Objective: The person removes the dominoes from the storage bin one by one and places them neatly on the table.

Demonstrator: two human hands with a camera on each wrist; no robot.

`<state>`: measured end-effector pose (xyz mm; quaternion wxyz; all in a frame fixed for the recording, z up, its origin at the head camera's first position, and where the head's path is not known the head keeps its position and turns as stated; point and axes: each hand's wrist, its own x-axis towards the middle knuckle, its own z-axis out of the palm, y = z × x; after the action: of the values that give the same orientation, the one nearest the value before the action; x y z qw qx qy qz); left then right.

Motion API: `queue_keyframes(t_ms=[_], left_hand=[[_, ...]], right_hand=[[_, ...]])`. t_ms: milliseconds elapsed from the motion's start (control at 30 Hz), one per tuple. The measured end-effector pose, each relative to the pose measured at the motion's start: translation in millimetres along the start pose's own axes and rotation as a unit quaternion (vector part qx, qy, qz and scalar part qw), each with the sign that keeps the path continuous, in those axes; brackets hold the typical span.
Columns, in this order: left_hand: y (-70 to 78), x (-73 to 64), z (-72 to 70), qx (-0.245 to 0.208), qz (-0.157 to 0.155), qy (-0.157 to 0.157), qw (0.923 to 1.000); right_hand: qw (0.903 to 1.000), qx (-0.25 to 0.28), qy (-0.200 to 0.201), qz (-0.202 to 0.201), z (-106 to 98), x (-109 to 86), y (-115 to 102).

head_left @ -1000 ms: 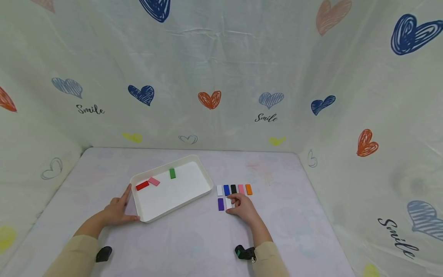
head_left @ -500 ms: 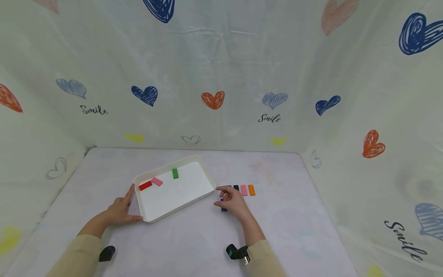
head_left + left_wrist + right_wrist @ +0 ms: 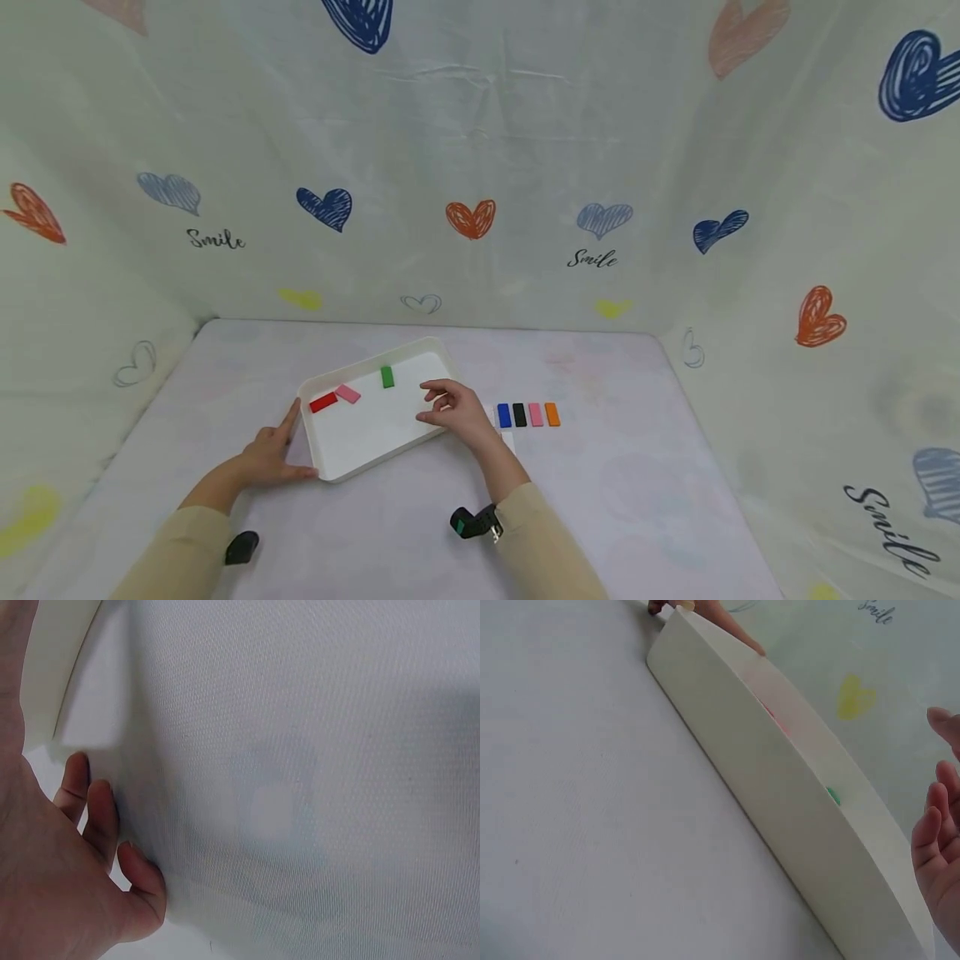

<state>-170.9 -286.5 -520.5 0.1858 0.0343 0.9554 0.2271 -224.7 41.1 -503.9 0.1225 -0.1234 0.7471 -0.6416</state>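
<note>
A white rectangular tray (image 3: 356,437) lies tilted on the table, holding a red tile (image 3: 323,402), a pink tile (image 3: 348,393) and a green tile (image 3: 387,377). My left hand (image 3: 266,457) rests against its left end, index finger stretched along the side and thumb at the near corner. Over the tray's right part hovers my right hand (image 3: 463,417), thumb and index finger apart, with nothing showing between them. In the right wrist view, the fingers (image 3: 930,825) stand beyond the tray's near wall (image 3: 757,795). My right forearm covers part of the tile rows on the table.
To the right of the tray stands a row with blue (image 3: 504,415), black (image 3: 519,414), pink (image 3: 536,414) and orange (image 3: 552,414) tiles. Below it shows a white tile (image 3: 507,439). A cloth wall (image 3: 525,275) printed with hearts closes off the back.
My right hand has moved left from the tile rows to above the tray, leaving the white tile on the table. My left hand stays at the tray's end. The head view has shifted slightly.
</note>
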Motion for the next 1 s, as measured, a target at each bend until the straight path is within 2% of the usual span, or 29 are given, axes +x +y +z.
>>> queue_keyframes(t_ms=[167,267,500,600,833,1000], left_hand=[[-0.7,0.4,-0.4,-0.006,-0.004,-0.003,1.0000],[-1.9,0.9,1.0,-0.006,-0.006,0.001,1.0000],[-1.8,0.4,1.0,0.003,-0.016,0.006,0.9999],[-2.2,0.2,0.4,0.001,-0.020,0.004,0.9998],[-3.6,1.9,3.1,0.008,-0.032,0.003,0.9995],[-3.6,2.5,2.8,0.006,-0.028,0.007,0.9996]], right_hand=[[0.9999,0.002,-0.016,-0.006,13.4,8.2,-24.8],[0.9995,0.001,-0.030,-0.011,18.6,17.1,-27.0],[0.9959,-0.035,-0.083,-0.015,30.0,62.7,11.1],[0.9929,-0.058,-0.103,-0.015,32.6,72.1,11.8],[0.9885,-0.108,-0.100,0.036,36.5,84.5,16.4],[0.9868,-0.121,-0.088,0.062,39.3,92.3,22.5]])
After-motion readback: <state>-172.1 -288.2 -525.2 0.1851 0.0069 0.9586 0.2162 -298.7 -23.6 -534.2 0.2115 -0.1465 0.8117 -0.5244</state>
